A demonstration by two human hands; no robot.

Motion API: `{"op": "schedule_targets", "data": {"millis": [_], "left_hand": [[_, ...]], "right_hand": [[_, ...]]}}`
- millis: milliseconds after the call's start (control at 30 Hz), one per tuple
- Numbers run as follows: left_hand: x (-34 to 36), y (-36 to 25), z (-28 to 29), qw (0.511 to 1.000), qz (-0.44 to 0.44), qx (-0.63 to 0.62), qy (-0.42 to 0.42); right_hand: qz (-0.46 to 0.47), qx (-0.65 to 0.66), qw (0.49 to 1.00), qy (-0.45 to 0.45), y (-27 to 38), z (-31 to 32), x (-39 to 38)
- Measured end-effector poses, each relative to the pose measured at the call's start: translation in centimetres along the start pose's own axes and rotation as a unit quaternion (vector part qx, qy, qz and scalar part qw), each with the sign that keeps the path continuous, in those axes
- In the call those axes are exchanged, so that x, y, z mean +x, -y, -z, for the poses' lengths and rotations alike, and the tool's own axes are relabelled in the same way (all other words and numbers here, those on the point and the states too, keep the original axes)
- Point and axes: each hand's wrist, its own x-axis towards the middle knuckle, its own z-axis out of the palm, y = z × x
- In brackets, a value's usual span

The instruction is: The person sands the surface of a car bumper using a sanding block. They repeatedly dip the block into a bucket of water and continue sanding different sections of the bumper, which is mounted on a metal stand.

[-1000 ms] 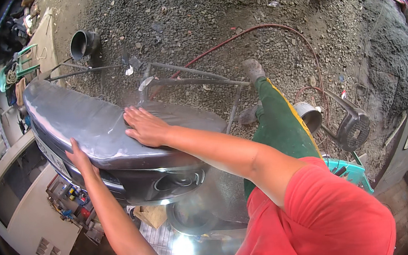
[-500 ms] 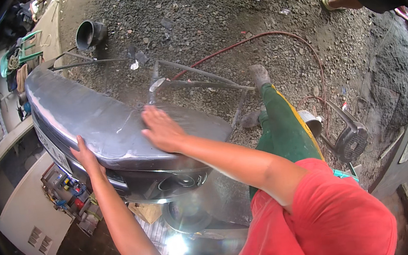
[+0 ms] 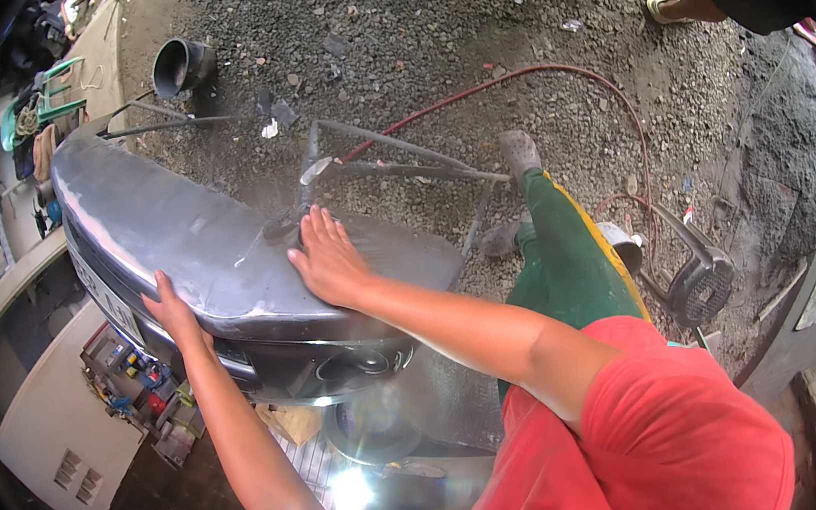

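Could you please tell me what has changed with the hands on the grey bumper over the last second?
The right hand slid flat along the top of the grey bumper, toward its near end. The left hand stayed gripping the front edge, and the bumper did not shift.

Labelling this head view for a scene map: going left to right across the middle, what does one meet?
Left hand on the grey car bumper → right hand flat on it → green trouser leg → red hose → grey rubble pile.
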Motion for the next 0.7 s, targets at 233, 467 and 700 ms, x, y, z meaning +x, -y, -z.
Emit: {"op": "schedule_targets", "data": {"millis": [233, 467, 700], "left_hand": [[-0.1, -0.6, -0.4, 0.999, 0.001, -0.037, 0.028], [-0.6, -0.8, -0.5, 1.0, -0.006, -0.027, 0.008], [-0.7, -1.2, -0.7, 1.0, -0.001, -0.003, 0.006]], "right_hand": [[0.066, -0.012, 0.998, -0.017, -1.2, 0.4, 0.9], [0.087, -0.042, 0.995, -0.008, -2.7, 2.3, 0.5], [0.116, -0.019, 0.992, 0.043, -1.1, 1.5, -0.5]]}}
